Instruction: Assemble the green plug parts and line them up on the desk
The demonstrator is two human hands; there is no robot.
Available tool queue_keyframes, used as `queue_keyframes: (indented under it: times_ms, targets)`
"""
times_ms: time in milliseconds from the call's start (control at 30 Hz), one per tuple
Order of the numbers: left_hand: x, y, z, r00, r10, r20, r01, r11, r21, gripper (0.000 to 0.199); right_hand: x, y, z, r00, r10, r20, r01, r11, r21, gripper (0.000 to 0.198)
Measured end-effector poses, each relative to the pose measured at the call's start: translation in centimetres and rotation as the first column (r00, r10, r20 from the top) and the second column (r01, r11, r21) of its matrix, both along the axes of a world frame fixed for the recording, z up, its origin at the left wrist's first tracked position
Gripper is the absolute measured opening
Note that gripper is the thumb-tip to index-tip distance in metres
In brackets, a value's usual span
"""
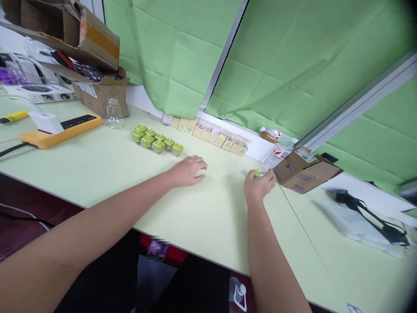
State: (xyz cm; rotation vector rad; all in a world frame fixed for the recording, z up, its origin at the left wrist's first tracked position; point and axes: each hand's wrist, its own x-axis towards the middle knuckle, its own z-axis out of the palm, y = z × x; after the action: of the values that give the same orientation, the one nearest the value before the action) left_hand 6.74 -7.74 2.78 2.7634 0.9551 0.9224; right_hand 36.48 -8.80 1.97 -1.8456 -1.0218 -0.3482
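Note:
My right hand (258, 186) grips a small green-lidded jar (256, 173) near the seam between two tables; most of the jar is hidden by the fingers. My left hand (189, 171) hovers over or rests on the pale table (202, 217), thumb and fingers apart, holding nothing. To its left stand several matching green-lidded clear jars (158, 145), grouped closely in rows. Behind them, against the wall, runs a line of small cream cartons (206, 131), some with green labels.
At the left lie an orange power strip (74, 129) with a white plug, a clear glass jar (114, 114) and stacked cardboard boxes (97, 39). Plastic bottles (280, 137), a brown carton (302, 171) and a black cable (374, 217) on plastic wrap lie to the right.

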Motion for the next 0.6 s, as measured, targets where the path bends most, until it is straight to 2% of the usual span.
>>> queue_keyframes:
  times_ms: [67, 133, 233, 300, 367, 467, 533, 567, 600]
  targets:
    - [1.6, -0.8, -0.9, 0.994, -0.107, -0.013, 0.106, 0.993, -0.050, 0.026, 2.6, 0.3, -0.5, 0.980, -0.052, -0.190, 0.023, 0.988, -0.154, 0.065]
    - [1.9, -0.9, -1.6, 0.991, -0.133, 0.009, 0.133, 0.985, -0.110, 0.028, 4.4, 0.5, -1.0, 0.961, -0.066, -0.270, 0.008, 0.978, -0.210, 0.054]
    - [1.1, -0.2, -1.9, 0.995, -0.035, 0.091, 0.057, 0.967, -0.248, 0.038, 5.3, 0.7, -1.4, 0.952, -0.090, -0.291, 0.030, 0.979, -0.204, 0.043]
    - [0.3, 0.5, -1.9, 0.988, 0.061, 0.139, -0.010, 0.940, -0.340, 0.042, 4.9, 0.8, -1.3, 0.946, -0.103, -0.307, 0.040, 0.978, -0.206, 0.038]
    - [0.0, 1.0, -2.0, 0.977, 0.126, 0.174, -0.051, 0.923, -0.380, 0.043, 3.8, 0.9, -1.2, 0.941, -0.087, -0.328, 0.014, 0.976, -0.218, 0.033]
    - [0.2, 1.3, -2.2, 0.970, 0.138, 0.200, -0.055, 0.928, -0.369, 0.043, 0.4, 0.7, -1.2, 0.936, 0.034, -0.349, -0.119, 0.967, -0.225, 0.026]
    - [0.5, 1.2, -2.3, 0.976, 0.110, 0.189, -0.037, 0.934, -0.354, 0.044, -2.7, 0.4, -1.2, 0.913, 0.199, -0.357, -0.285, 0.936, -0.208, 0.026]
    - [0.7, 1.1, -2.3, 0.978, 0.103, 0.181, -0.035, 0.938, -0.346, 0.044, -4.4, 0.2, -1.2, 0.876, 0.314, -0.366, -0.402, 0.895, -0.193, 0.028]
    - [0.8, 1.0, -2.4, 0.980, 0.100, 0.173, -0.036, 0.940, -0.338, 0.044, -5.9, 0.0, -1.1, 0.792, 0.474, -0.385, -0.564, 0.810, -0.162, 0.030]
